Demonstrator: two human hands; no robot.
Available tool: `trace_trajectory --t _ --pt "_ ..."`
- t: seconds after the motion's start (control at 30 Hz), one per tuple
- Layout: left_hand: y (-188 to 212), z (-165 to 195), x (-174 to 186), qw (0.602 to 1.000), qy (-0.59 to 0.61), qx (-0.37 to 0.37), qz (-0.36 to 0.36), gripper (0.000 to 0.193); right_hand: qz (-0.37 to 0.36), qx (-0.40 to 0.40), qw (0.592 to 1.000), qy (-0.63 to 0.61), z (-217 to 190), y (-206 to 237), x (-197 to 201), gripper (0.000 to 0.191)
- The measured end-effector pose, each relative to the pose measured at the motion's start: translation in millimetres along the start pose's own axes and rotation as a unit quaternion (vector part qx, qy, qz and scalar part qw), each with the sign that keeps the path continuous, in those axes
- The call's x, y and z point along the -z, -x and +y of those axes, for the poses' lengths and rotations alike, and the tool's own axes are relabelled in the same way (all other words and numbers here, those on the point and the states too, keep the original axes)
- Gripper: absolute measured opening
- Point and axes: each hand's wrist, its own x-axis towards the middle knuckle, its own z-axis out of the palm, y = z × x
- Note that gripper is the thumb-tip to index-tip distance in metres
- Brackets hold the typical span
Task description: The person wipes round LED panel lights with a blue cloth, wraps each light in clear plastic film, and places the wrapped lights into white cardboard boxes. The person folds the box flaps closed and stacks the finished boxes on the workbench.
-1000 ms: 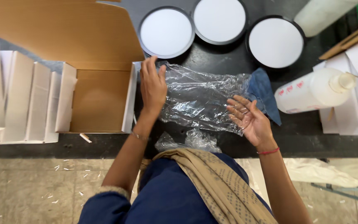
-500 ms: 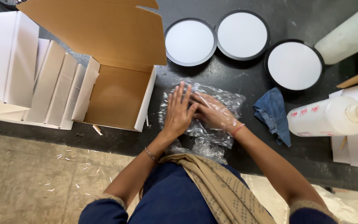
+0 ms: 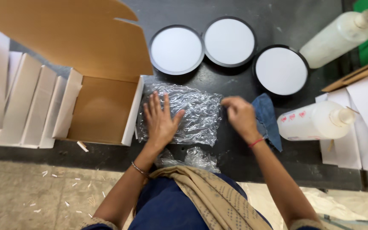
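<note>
Pressing my left hand (image 3: 160, 121) flat, fingers spread, on the crinkled plastic bag (image 3: 192, 113).
My right hand (image 3: 240, 116), loosely curled, holds nothing, at the bag's three o'clock edge, touching the blue cloth (image 3: 267, 117).

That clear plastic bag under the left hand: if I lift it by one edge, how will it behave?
The clear plastic bag is heavily crinkled and lies flat, so it will probably flop and drape rather than hold shape. It looks thin and very light. The left hand presses flat on it while the right hand is at its edge; unpinned, it may slide easily on the dark table.
</note>
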Motion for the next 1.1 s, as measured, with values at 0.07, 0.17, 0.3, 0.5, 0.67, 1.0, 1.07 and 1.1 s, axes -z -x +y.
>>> trace_trajectory --t 0.07,0.17,0.3,0.5,0.67,1.0,1.07,1.1 --pt "-0.4 33.7 3.5 0.997 0.059 -0.050 -0.004 0.097 0.088 -0.100 0.984 -0.118 13.2 -14.2 5.6 0.024" --pt "3.7 94.1 1.3 0.989 0.106 -0.093 -0.053 0.107 0.091 -0.200 0.836 -0.503 34.9 -65.9 1.7 0.025" --pt "-2.5 134.0 -0.9 0.986 0.102 -0.127 -0.024 0.103 0.161 -0.252 0.764 -0.572 39.0 -121.8 -16.1 0.027" --pt "-11.8 133.6 -7.1 0.992 0.046 -0.109 -0.041 0.094 0.230 -0.252 0.729 -0.594 25.7 -150.3 -20.5 0.021" --pt "-0.4 131.0 -3.6 0.987 0.073 -0.145 -0.011 0.033 0.237 -0.229 0.706 -0.626 28.1 -141.3 -9.6 0.017" --pt "-10.7 102.1 43.9 0.977 0.080 -0.197 -0.005 0.043 0.178 -0.148 0.688 -0.688 6.3 20.5 68.5 0.045" --pt "-12.7 102.0 49.1 0.979 0.077 -0.190 -0.020 0.044 0.163 -0.202 0.701 -0.664 4.0 53.7 79.3 0.049" --pt "-13.5 102.3 51.4 0.979 0.073 -0.186 -0.027 0.044 0.155 -0.228 0.705 -0.653 3.9 69.8 82.1 0.052"
